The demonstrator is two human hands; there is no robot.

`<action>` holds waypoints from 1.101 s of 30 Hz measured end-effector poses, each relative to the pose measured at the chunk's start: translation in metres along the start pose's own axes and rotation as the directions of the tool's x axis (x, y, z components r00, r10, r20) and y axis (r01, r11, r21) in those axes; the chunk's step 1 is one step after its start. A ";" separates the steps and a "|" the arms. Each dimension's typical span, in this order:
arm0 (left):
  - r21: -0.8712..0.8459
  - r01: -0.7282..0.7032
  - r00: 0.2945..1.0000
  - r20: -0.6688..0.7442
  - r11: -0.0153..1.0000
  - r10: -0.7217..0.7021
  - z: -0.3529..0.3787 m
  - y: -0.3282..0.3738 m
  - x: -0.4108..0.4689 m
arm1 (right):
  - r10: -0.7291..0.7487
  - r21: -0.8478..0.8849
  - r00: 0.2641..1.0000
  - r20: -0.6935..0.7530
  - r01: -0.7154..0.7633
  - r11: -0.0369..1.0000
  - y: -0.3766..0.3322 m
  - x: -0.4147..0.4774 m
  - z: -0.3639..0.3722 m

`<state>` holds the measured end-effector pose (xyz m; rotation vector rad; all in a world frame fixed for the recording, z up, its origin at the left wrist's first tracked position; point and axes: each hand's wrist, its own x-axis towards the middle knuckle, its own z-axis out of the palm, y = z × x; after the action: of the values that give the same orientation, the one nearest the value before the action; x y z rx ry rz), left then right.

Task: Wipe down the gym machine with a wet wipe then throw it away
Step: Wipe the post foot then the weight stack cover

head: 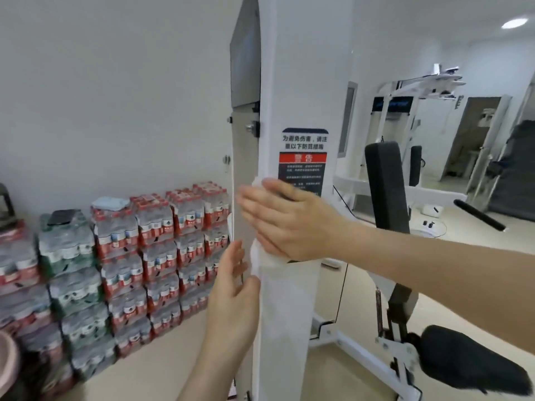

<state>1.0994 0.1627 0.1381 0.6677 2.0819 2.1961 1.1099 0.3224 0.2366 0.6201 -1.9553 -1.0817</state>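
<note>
Fingers [254,202] of my right hand [292,224] lie straight and close together, pressing the wet wipe [262,260] flat against the front corner of the gym machine [289,82], at the foot of its warning label [304,160]. My left hand [231,285] hovers beside the column's left edge, fingers loose, gripping nothing. I judge the wipe thin, limp and damp. It could bunch or slide on that smooth white painted surface, so I'd spread a broad palm over its middle rather than pinch a corner.
</note>
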 end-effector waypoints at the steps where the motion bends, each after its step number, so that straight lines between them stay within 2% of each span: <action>1: 0.028 0.000 1.000 0.013 1.000 0.000 -0.002 0.008 0.002 | 0.134 -0.006 0.990 -0.045 -0.135 0.991 0.018 0.009 -0.008; 3: 0.175 -0.085 0.996 0.047 0.981 0.078 0.005 0.024 0.004 | 0.394 0.041 0.913 -0.111 -0.392 0.919 0.038 0.026 -0.020; 6: 0.383 -0.243 0.970 0.081 0.891 0.230 0.021 0.045 -0.001 | 0.693 0.205 0.712 -0.113 -0.666 0.718 0.036 0.037 -0.025; 8: 0.420 -0.250 0.968 0.088 0.873 0.235 0.024 0.051 -0.003 | 0.835 0.292 0.544 -0.084 -0.788 0.542 0.026 0.028 -0.020; 10: 0.428 -0.243 0.970 0.098 0.871 0.222 0.021 0.048 -0.001 | 0.919 0.394 0.392 -0.029 -0.841 0.371 0.005 0.015 -0.013; 13: 0.446 -0.261 0.965 0.095 0.856 0.245 0.019 0.039 0.006 | 0.965 0.517 0.248 0.083 -0.839 0.171 -0.047 0.003 -0.003; 17: 0.266 -0.161 0.985 0.101 0.950 0.138 0.012 0.039 0.020 | 0.960 0.556 0.098 0.261 -0.829 -0.067 -0.061 0.001 -0.005; 19: 0.161 -0.120 0.989 0.108 0.980 0.103 0.007 0.045 0.029 | 0.965 0.564 0.049 0.257 -0.819 -0.109 -0.041 0.007 -0.006; 23: 0.074 -0.320 0.941 0.143 0.945 0.307 0.001 0.068 0.044 | 0.995 0.496 -0.073 0.072 -0.863 -0.099 -0.003 0.045 -0.017; 26: -0.015 -0.414 0.896 0.169 0.910 0.411 -0.004 0.086 0.053 | 0.992 0.568 -0.125 0.027 -0.814 -0.118 -0.014 0.053 -0.015; 28: -0.044 -0.483 0.851 0.214 0.875 0.480 -0.006 0.090 0.061 | 0.993 0.568 -0.112 0.048 -0.814 -0.120 -0.044 0.039 -0.005; 29: -0.037 -0.531 0.821 0.224 0.847 0.525 -0.006 0.088 0.064 | 0.987 0.560 -0.131 0.091 -0.813 -0.159 -0.061 0.030 0.000; 31: 0.059 -0.641 0.752 0.245 0.765 0.611 -0.005 0.078 0.069 | 0.958 0.538 -0.216 0.187 -0.794 -0.284 -0.091 0.017 0.009; 33: 0.101 -0.652 0.747 0.258 0.752 0.613 -0.005 0.069 0.068 | 0.927 0.525 -0.286 0.241 -0.765 -0.373 -0.103 0.016 0.008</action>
<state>1.0535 0.1733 0.2230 1.7854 2.1735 2.0556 1.0979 0.2613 0.1525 -0.7053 -1.5184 0.7480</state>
